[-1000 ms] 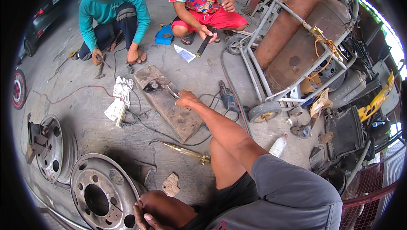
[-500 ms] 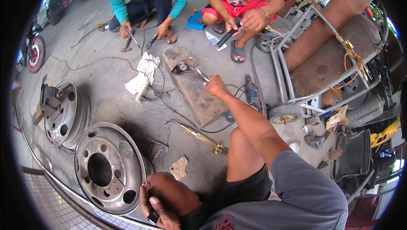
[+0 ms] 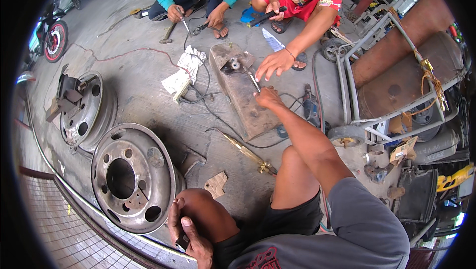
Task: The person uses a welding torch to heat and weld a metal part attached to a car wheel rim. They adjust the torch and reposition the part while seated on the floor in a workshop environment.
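Observation:
My right hand [image 3: 269, 99] is closed round the near end of a slim silver metal tool [image 3: 254, 82]. Its far end reaches the opening in a rusty, box-like metal block [image 3: 253, 117], where a round metal part [image 3: 235, 64] shows. A co-worker's hand [image 3: 275, 64], fingers spread, hovers beside the tool; whether it touches is unclear. My left hand [image 3: 196, 241] rests by my left knee, fingers curled round a small dark object [image 3: 182, 242] of a kind I cannot make out. Near that hand stands a steel wheel rim [image 3: 156, 157].
A brass torch [image 3: 243, 151] and a cardboard scrap [image 3: 215, 184] lie near my knees. Another rim [image 3: 101, 115] stands left. Beyond are a white cloth [image 3: 186, 68], cables and a power drill [image 3: 311, 105]. A grey metal-framed cart [image 3: 343, 90] is on the right. Two people crouch opposite.
The person in the flowered shirt has reached a hand down toward the silver tool, keeping a black tube in the other. My view has shifted; my right hand still grips the tool.

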A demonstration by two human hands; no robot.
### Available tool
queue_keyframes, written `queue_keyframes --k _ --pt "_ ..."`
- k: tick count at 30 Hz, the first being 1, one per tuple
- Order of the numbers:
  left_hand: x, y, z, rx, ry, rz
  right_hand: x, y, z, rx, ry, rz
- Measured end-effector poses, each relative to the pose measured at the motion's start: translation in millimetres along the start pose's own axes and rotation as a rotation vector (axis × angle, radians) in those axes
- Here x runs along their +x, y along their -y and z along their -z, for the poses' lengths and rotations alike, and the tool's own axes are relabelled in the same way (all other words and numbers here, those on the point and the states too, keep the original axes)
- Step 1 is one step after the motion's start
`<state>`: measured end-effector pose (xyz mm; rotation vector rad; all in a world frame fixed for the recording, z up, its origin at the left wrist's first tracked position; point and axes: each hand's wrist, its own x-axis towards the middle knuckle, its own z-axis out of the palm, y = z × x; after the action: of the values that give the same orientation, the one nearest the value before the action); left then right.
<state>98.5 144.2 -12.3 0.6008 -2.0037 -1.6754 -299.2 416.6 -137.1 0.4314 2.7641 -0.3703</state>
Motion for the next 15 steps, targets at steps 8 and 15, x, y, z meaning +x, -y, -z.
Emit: queue_keyframes --k 8,15 --pt "-1.7 4.9 3.6 -0.003 -0.050 -0.059 -10.9 -31.6 35.6 -0.165 0.120 0.350" --pt "-6.7 6.8 14.1 -0.051 -0.057 -0.090 -89.8 -9.5 120.1 -0.268 0.452 0.237"
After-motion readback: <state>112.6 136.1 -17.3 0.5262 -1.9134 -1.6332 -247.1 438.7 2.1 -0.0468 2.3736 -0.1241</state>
